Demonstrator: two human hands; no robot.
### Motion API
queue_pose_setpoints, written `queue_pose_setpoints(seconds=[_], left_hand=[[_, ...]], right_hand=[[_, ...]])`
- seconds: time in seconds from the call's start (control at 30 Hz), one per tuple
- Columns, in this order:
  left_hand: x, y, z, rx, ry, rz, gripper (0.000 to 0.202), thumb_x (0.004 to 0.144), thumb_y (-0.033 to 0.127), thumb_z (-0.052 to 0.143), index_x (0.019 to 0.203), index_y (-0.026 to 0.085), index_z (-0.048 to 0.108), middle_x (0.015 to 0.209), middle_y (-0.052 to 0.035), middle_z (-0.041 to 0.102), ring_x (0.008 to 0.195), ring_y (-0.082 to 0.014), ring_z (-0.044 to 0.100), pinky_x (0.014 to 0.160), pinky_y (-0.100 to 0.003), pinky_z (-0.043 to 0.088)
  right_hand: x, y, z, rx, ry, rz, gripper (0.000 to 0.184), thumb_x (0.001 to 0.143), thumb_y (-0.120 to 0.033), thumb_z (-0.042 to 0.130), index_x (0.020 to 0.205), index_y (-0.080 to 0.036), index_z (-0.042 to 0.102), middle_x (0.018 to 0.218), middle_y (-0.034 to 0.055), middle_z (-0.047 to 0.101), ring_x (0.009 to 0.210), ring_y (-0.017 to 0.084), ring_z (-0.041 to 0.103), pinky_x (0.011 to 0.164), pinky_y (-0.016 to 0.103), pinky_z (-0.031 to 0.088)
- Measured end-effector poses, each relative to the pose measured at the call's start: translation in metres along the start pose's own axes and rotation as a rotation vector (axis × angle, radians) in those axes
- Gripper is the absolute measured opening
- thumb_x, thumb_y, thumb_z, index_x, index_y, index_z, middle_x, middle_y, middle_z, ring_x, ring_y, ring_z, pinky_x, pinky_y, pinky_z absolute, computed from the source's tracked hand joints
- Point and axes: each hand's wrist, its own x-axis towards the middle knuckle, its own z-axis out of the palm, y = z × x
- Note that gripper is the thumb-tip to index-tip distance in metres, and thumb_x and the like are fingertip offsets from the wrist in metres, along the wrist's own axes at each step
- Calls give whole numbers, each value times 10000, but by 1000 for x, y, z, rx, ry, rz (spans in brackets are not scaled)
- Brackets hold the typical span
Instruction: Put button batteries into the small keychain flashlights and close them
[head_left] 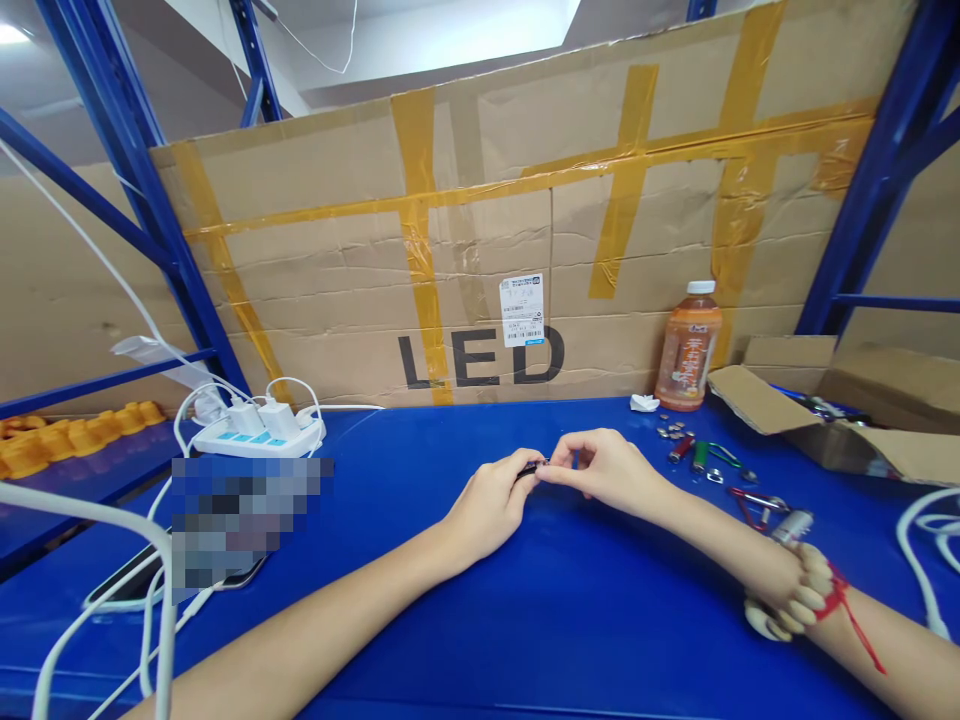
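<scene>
Both my hands meet over the middle of the blue table (570,610). My left hand (491,505) is curled and pinches a small dark slender object (534,466) by its left end. My right hand (604,465) pinches the same object's right end with thumb and fingertips. What the object is I cannot make out; it is mostly hidden between the fingers. A beaded bracelet with a red cord (799,600) sits on my right wrist.
Small keychain lights, carabiners and button cells (701,455) lie right of my hands. An orange drink bottle (688,347) stands by the cardboard wall (480,260). An open cardboard box (832,410) is at the right, a white power strip (259,432) with chargers and cables at the left.
</scene>
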Motion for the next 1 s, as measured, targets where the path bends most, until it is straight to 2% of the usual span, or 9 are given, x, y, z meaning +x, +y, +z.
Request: queue_pose_setpoints(seconds=[0.07, 0.17, 0.3, 0.47, 0.53, 0.63, 0.7, 0.83, 1.0], left_hand=[[1, 0, 0, -1, 14, -13, 208, 890, 204, 354, 1007, 208, 526, 901, -14, 635, 780, -136, 589, 703, -224, 431], [2, -1, 0, -8, 16, -25, 198, 889, 223, 358, 981, 207, 533, 824, -1, 623, 724, -129, 577, 680, -219, 424], [2, -2, 0, -24, -1, -41, 227, 894, 239, 348, 1021, 217, 534, 748, 17, 596, 681, -117, 563, 677, -213, 425], [1, -3, -2, 19, -32, -79, 272, 897, 254, 335, 1095, 258, 521, 736, 34, 594, 683, -117, 563, 704, -228, 433], [2, -3, -2, 4, -41, -70, 283, 895, 247, 337, 1113, 271, 516, 788, 31, 609, 715, -124, 569, 724, -240, 435], [3, -3, -2, -71, -19, -3, 275, 894, 231, 346, 1097, 259, 529, 1000, -1, 609, 904, -143, 555, 831, -260, 412], [3, -4, -1, -102, -24, 13, 263, 895, 232, 343, 1087, 247, 522, 1050, -13, 590, 915, -144, 546, 837, -265, 409], [2, -8, 1, -81, -68, -32, 231, 903, 263, 317, 1069, 212, 469, 813, 1, 573, 694, -125, 528, 684, -248, 424], [0, -10, 1, -52, -85, 27, 218, 913, 230, 263, 958, 187, 472, 702, 23, 489, 658, -108, 480, 646, -219, 384]], right_hand=[[0, 0, -2, -3, 50, -53, 322, 678, -484, 627, 795, -185, 644, 653, -15, 608, 432, 61, 499, 437, 190, 373], [2, 2, -4, 82, 31, -164, 323, 709, -436, 619, 903, -179, 646, 783, 12, 614, 439, 52, 499, 443, 200, 407], [3, 5, -5, 207, -28, -240, 307, 712, -436, 621, 796, -146, 678, 826, 43, 587, 441, 48, 507, 426, 207, 432], [3, 5, -4, 285, -45, -223, 331, 695, -467, 629, 730, -141, 678, 792, 36, 571, 420, 38, 491, 395, 198, 429], [3, 6, -3, 304, -49, -211, 340, 689, -477, 631, 714, -141, 675, 792, 34, 568, 410, 32, 485, 387, 195, 425], [2, 7, -2, 334, -45, -194, 346, 676, -486, 638, 700, -142, 672, 786, 29, 562, 406, 28, 478, 381, 193, 423], [3, 7, -1, 344, -40, -188, 348, 664, -491, 647, 686, -145, 673, 779, 25, 560, 406, 27, 473, 379, 193, 423], [4, 5, -1, 362, -34, -186, 345, 645, -490, 663, 673, -146, 681, 760, 23, 557, 413, 31, 469, 377, 196, 428], [3, 4, -2, 381, -44, -180, 332, 635, -472, 677, 663, -142, 676, 733, 13, 541, 403, 30, 464, 366, 195, 417]])
